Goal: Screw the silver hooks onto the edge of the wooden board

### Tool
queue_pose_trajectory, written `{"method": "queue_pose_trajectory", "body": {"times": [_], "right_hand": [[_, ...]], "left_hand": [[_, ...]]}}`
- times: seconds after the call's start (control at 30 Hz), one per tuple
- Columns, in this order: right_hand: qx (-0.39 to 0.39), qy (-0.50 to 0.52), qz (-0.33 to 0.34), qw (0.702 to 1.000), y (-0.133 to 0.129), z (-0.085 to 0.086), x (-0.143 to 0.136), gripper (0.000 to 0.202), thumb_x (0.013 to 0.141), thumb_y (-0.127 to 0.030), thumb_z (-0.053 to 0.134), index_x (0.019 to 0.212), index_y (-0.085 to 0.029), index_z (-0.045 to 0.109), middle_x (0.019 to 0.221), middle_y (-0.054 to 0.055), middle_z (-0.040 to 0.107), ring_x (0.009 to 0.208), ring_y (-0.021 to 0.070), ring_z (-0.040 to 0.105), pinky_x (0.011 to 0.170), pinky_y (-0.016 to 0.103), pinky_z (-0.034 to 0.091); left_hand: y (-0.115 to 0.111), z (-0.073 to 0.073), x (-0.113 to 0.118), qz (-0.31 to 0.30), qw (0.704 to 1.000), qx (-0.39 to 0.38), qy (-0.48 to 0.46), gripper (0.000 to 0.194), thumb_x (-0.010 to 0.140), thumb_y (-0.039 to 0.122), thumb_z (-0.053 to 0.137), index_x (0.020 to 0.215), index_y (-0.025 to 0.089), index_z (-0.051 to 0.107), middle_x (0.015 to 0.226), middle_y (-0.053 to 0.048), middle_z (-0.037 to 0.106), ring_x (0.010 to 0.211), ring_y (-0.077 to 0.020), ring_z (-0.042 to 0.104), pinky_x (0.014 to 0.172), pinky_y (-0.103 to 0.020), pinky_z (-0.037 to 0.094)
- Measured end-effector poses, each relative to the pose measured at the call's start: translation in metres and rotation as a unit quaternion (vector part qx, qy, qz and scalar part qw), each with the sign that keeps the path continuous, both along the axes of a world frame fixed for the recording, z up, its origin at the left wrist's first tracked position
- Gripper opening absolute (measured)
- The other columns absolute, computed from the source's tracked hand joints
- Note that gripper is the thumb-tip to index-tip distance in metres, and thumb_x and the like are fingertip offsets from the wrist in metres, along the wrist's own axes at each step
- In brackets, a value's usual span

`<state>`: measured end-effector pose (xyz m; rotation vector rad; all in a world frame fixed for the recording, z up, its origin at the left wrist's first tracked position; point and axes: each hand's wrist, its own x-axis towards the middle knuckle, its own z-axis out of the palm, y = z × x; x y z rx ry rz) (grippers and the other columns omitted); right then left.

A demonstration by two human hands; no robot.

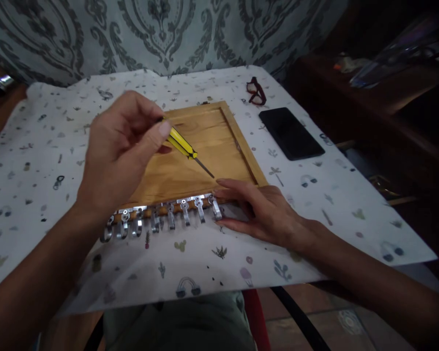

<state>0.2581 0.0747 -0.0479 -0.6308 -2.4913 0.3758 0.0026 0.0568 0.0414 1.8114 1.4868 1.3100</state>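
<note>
Between the thumb and fingers of my left hand point(120, 146) is a small screwdriver point(183, 142) with a yellow and black handle. Its thin metal tip slants down to the right, close to the fingertips of my right hand. Under it lies a shallow wooden box or frame point(237, 141) with a raised rim. A row of silver metal hooks point(185, 212) runs along its near edge, with screws visible in several of them. My right hand point(259, 209) has its thumb and fingers around the rightmost hook point(215, 207), at the near right corner.
A black phone point(291, 134) lies right of the box, and dark red eyeglasses point(256, 91) are behind it. The table has a white patterned cloth point(314, 214). A patterned wall covering point(205, 34) rises at the back. Dark furniture point(369, 97) stands on the right.
</note>
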Motion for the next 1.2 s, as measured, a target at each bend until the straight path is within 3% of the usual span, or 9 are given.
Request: {"method": "queue_pose_trajectory", "body": {"times": [0.17, 0.37, 0.57, 0.87, 1.07, 1.2], "right_hand": [[-0.002, 0.009, 0.007, 1.0, 0.0, 0.001, -0.001, 0.06, 0.097, -0.047, 0.057, 0.144, -0.015, 0.039, 0.108, 0.011, 0.079, 0.096, 0.021, 0.077, 0.08, 0.033, 0.065], [-0.006, 0.004, 0.007, 1.0, 0.0, 0.003, 0.0, 0.06, 0.096, -0.045, 0.06, 0.144, -0.013, 0.039, 0.106, 0.011, 0.079, 0.097, 0.0217, 0.077, 0.081, 0.034, 0.065], [-0.022, 0.0, 0.003, 1.0, 0.0, 0.001, 0.001, 0.063, 0.095, -0.045, 0.062, 0.145, -0.015, 0.038, 0.109, 0.011, 0.078, 0.098, 0.0217, 0.077, 0.083, 0.034, 0.064], [-0.017, 0.005, 0.006, 1.0, 0.001, -0.001, 0.001, 0.061, 0.097, -0.048, 0.057, 0.143, -0.012, 0.04, 0.106, 0.012, 0.079, 0.088, 0.02, 0.078, 0.072, 0.031, 0.064], [-0.03, -0.002, -0.001, 1.0, 0.0, -0.001, 0.002, 0.062, 0.096, -0.048, 0.06, 0.144, -0.013, 0.041, 0.107, 0.011, 0.079, 0.093, 0.0209, 0.077, 0.078, 0.034, 0.064], [-0.03, 0.0, 0.006, 1.0, 0.001, -0.001, 0.002, 0.06, 0.097, -0.046, 0.058, 0.143, -0.012, 0.043, 0.108, 0.011, 0.078, 0.094, 0.0205, 0.077, 0.081, 0.034, 0.064]], "left_hand": [[-0.012, 0.005, 0.014, 0.007, 0.995, 0.084, -0.045, 0.007, 0.096, 0.019, 0.056, 0.09, 0.021, 0.055, 0.085, 0.003, 0.055, 0.079, -0.0094, 0.063, 0.069, -0.027, 0.062], [-0.021, 0.008, 0.023, 0.06, 0.989, 0.103, 0.092, 0.007, 0.096, 0.027, 0.059, 0.092, 0.022, 0.056, 0.093, 0.002, 0.058, 0.081, -0.0105, 0.059, 0.072, -0.031, 0.051], [-0.01, 0.003, 0.016, -0.029, 0.966, 0.234, 0.106, 0.01, 0.09, 0.028, 0.064, 0.089, 0.02, 0.058, 0.084, -0.003, 0.06, 0.071, -0.0151, 0.058, 0.061, -0.031, 0.043], [-0.009, -0.001, 0.017, -0.06, 0.959, 0.243, 0.134, 0.01, 0.094, 0.023, 0.059, 0.092, 0.017, 0.067, 0.085, -0.004, 0.056, 0.074, -0.0112, 0.053, 0.065, -0.024, 0.045], [-0.008, -0.001, 0.018, -0.075, 0.957, 0.242, 0.144, 0.01, 0.093, 0.022, 0.058, 0.093, 0.017, 0.067, 0.083, -0.003, 0.056, 0.072, -0.0119, 0.052, 0.06, -0.024, 0.043], [-0.008, 0.001, 0.02, -0.079, 0.958, 0.236, 0.141, 0.006, 0.09, 0.017, 0.062, 0.093, 0.019, 0.058, 0.083, -0.001, 0.057, 0.071, -0.0112, 0.053, 0.057, -0.024, 0.041]]}}
